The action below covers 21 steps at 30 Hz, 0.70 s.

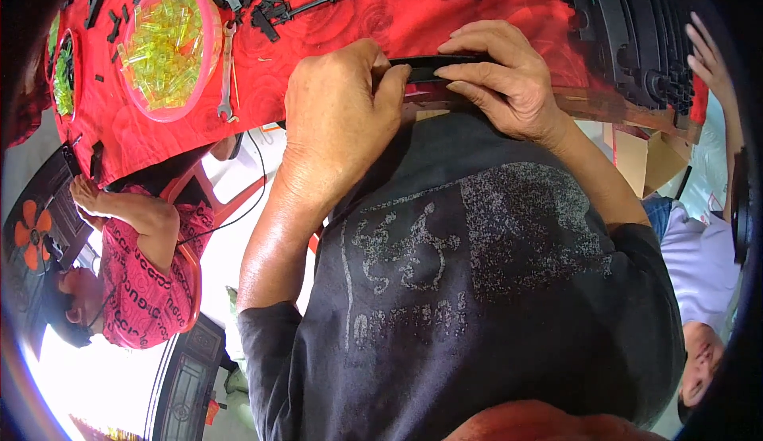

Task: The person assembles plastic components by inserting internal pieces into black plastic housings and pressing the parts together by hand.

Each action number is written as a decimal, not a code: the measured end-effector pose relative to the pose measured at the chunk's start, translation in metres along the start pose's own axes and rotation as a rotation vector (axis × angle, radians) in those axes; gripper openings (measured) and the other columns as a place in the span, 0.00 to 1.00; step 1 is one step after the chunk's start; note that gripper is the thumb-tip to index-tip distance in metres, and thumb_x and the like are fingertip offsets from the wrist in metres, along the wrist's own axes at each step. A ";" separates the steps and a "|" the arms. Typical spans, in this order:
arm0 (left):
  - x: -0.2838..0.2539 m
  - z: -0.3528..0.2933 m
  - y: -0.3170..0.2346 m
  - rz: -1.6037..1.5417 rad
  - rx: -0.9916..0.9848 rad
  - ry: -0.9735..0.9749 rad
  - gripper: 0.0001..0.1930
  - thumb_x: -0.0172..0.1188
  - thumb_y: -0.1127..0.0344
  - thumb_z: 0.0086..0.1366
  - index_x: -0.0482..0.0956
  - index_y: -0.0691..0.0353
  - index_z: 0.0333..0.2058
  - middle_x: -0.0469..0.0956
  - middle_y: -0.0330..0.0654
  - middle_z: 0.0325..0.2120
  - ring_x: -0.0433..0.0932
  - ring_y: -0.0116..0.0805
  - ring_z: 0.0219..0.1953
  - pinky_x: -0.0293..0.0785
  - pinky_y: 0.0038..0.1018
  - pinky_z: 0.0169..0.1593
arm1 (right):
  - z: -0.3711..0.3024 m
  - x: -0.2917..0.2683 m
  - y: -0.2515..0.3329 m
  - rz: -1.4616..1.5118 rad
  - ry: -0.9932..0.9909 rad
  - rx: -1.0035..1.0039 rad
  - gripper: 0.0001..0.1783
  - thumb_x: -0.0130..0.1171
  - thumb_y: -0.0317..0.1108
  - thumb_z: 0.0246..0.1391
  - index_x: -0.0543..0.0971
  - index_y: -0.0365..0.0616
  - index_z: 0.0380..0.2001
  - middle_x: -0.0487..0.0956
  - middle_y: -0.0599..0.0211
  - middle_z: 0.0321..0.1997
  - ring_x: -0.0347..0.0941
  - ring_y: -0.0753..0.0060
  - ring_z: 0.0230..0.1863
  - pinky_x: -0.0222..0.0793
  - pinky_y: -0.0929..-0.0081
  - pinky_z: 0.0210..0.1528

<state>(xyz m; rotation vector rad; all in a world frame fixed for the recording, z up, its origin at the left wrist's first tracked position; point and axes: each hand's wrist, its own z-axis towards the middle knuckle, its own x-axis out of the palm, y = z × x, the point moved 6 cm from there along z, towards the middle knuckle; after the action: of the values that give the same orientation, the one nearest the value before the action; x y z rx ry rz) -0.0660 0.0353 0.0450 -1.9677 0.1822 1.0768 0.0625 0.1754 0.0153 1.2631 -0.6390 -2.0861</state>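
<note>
Left hand (342, 111) and right hand (505, 75) pinch a strip (423, 71) by the near table edge (628, 112). A wrench (227, 73) lies left.

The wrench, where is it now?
In the head view, the wrench lies upper left on the red tablecloth, between the pink tub of yellow pieces and the left hand.

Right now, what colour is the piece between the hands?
The piece is black; the head view shows it best.

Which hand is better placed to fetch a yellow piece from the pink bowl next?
Probably the left hand: it is nearer the pink bowl, with the right hand farther across. Both hold the black strip, though, so neither is free.
</note>
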 end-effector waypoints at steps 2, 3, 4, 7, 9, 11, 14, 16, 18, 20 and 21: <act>0.000 -0.001 0.000 -0.022 -0.031 -0.001 0.12 0.68 0.63 0.62 0.83 0.68 0.29 0.81 0.53 0.19 0.82 0.44 0.24 0.76 0.39 0.31 | 0.000 0.000 -0.001 0.000 -0.001 -0.004 0.12 0.74 0.32 0.45 0.88 0.46 0.36 0.84 0.64 0.44 0.79 0.55 0.49 0.73 0.59 0.53; 0.000 -0.001 0.001 -0.045 -0.062 -0.002 0.12 0.67 0.61 0.61 0.84 0.65 0.28 0.80 0.55 0.20 0.83 0.57 0.27 0.77 0.46 0.34 | 0.001 0.000 -0.002 0.000 -0.001 -0.005 0.12 0.74 0.32 0.45 0.88 0.46 0.36 0.84 0.64 0.44 0.79 0.55 0.49 0.73 0.59 0.53; 0.000 -0.001 0.001 -0.045 -0.063 -0.001 0.12 0.67 0.61 0.61 0.84 0.65 0.28 0.80 0.55 0.20 0.83 0.57 0.27 0.77 0.46 0.34 | 0.000 0.000 -0.001 0.000 0.002 -0.002 0.12 0.74 0.32 0.45 0.88 0.46 0.36 0.84 0.64 0.44 0.79 0.55 0.49 0.73 0.59 0.53; -0.001 -0.003 0.000 0.050 -0.029 -0.027 0.12 0.68 0.60 0.60 0.84 0.64 0.28 0.80 0.54 0.19 0.83 0.57 0.26 0.77 0.47 0.34 | 0.000 0.000 0.000 0.004 0.004 -0.003 0.12 0.74 0.31 0.46 0.88 0.46 0.36 0.84 0.64 0.45 0.79 0.55 0.49 0.73 0.59 0.53; 0.001 -0.003 0.003 0.025 -0.054 -0.020 0.12 0.69 0.59 0.59 0.83 0.64 0.28 0.81 0.53 0.20 0.83 0.56 0.26 0.77 0.47 0.33 | 0.001 -0.001 -0.001 0.007 0.004 -0.009 0.12 0.74 0.32 0.46 0.88 0.46 0.36 0.84 0.64 0.45 0.79 0.55 0.49 0.73 0.59 0.53; 0.002 -0.003 0.002 0.003 -0.045 -0.028 0.12 0.69 0.60 0.59 0.83 0.64 0.27 0.81 0.53 0.19 0.83 0.56 0.26 0.77 0.47 0.33 | 0.000 0.000 -0.001 0.009 0.010 -0.001 0.12 0.74 0.32 0.46 0.88 0.46 0.36 0.83 0.64 0.45 0.79 0.55 0.49 0.73 0.58 0.52; 0.002 -0.003 0.001 -0.017 -0.024 -0.041 0.12 0.69 0.63 0.61 0.82 0.66 0.27 0.81 0.50 0.19 0.81 0.43 0.23 0.75 0.39 0.30 | 0.001 0.000 -0.001 -0.003 0.012 -0.012 0.12 0.74 0.32 0.46 0.88 0.46 0.36 0.83 0.64 0.45 0.79 0.56 0.49 0.73 0.58 0.53; 0.001 -0.003 0.000 -0.017 -0.011 -0.045 0.12 0.70 0.65 0.62 0.81 0.69 0.28 0.81 0.48 0.18 0.80 0.30 0.20 0.73 0.31 0.28 | 0.001 0.000 0.001 -0.007 0.016 -0.004 0.12 0.74 0.32 0.46 0.88 0.46 0.36 0.83 0.64 0.45 0.79 0.56 0.49 0.73 0.58 0.52; 0.001 -0.001 0.004 -0.057 -0.068 -0.007 0.11 0.68 0.62 0.60 0.81 0.65 0.26 0.80 0.54 0.20 0.82 0.57 0.26 0.75 0.46 0.32 | 0.000 0.002 0.002 -0.012 0.019 0.004 0.12 0.74 0.32 0.46 0.88 0.46 0.36 0.83 0.65 0.44 0.79 0.56 0.49 0.73 0.58 0.52; 0.001 0.000 0.005 -0.062 -0.050 -0.003 0.11 0.68 0.62 0.60 0.81 0.65 0.27 0.80 0.55 0.20 0.82 0.57 0.27 0.75 0.46 0.33 | 0.001 0.001 0.001 0.001 0.015 -0.008 0.12 0.74 0.32 0.45 0.87 0.46 0.36 0.83 0.64 0.44 0.79 0.56 0.48 0.72 0.59 0.52; 0.001 0.001 0.004 -0.067 -0.032 0.002 0.11 0.68 0.63 0.60 0.81 0.65 0.27 0.80 0.55 0.20 0.82 0.57 0.27 0.75 0.47 0.33 | 0.001 0.001 -0.001 0.001 0.016 -0.009 0.12 0.74 0.32 0.45 0.87 0.46 0.36 0.83 0.64 0.44 0.79 0.56 0.48 0.72 0.59 0.52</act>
<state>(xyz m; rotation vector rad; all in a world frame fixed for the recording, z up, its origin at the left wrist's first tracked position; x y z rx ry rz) -0.0681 0.0336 0.0414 -1.9895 0.0994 1.0400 0.0608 0.1755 0.0151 1.2725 -0.6231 -2.0739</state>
